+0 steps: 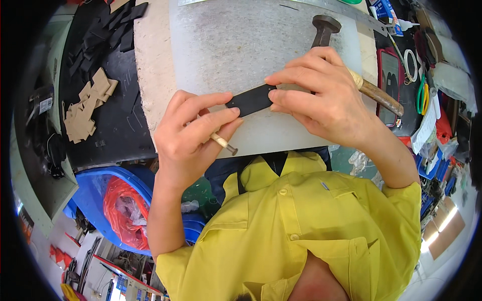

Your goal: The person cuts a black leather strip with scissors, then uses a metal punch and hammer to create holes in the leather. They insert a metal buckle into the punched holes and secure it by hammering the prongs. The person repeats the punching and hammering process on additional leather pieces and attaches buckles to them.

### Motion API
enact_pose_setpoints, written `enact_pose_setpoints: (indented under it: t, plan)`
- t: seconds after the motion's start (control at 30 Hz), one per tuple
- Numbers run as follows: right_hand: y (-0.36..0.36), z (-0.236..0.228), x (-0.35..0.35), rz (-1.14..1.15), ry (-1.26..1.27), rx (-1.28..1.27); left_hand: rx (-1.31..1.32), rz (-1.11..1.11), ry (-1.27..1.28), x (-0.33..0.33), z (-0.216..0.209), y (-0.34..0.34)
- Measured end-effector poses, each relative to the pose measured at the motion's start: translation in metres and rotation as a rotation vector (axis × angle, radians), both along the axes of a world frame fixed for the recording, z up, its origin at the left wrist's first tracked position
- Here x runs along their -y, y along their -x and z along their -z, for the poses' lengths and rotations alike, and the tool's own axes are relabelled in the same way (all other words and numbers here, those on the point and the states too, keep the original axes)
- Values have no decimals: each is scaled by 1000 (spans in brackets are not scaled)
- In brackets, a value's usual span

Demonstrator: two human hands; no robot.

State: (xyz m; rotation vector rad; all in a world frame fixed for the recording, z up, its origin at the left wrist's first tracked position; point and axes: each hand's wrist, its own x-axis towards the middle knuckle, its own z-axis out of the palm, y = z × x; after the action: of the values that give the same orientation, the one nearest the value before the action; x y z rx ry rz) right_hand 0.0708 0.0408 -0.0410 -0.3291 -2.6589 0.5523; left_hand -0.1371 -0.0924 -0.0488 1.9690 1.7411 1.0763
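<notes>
A flat black rectangular strip (251, 100) with small holes near its end is stretched between my two hands above the work board. My left hand (188, 125) pinches its left end. The same hand also keeps a thin rod tool (221, 140) tucked in its fingers, pale-wrapped with a metal tip. At the strip's right end, my right hand (319, 95) pinches it between thumb and fingers. Behind my right hand is a hammer (326, 25) with a wooden handle (381, 96); my hand hides its middle, so I cannot tell whether they touch.
Black strips (100, 37) and tan pieces (90, 105) lie piled on the dark table at left. A metal ruler (351, 15) crosses the board's far edge. At right lie a red-cased phone (389, 75) and scissors (424, 98). A blue bin (95, 200) stands below left.
</notes>
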Motion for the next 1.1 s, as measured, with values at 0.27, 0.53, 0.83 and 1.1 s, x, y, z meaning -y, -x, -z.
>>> enact_pose_setpoints:
  t: [0.27, 0.53, 0.83, 1.1]
  plan:
    - [1, -2, 3, 6, 19, 2, -11, -14, 36, 3, -4, 2]
    - [0, 1, 4, 15, 41, -21, 22, -20, -36, 3, 4, 3]
    - [0, 1, 7, 38, 53, -9, -10, 19, -89, 2, 6, 5]
    - [2, -4, 4, 23, 2, 23, -50, 62, -48, -4, -3, 4]
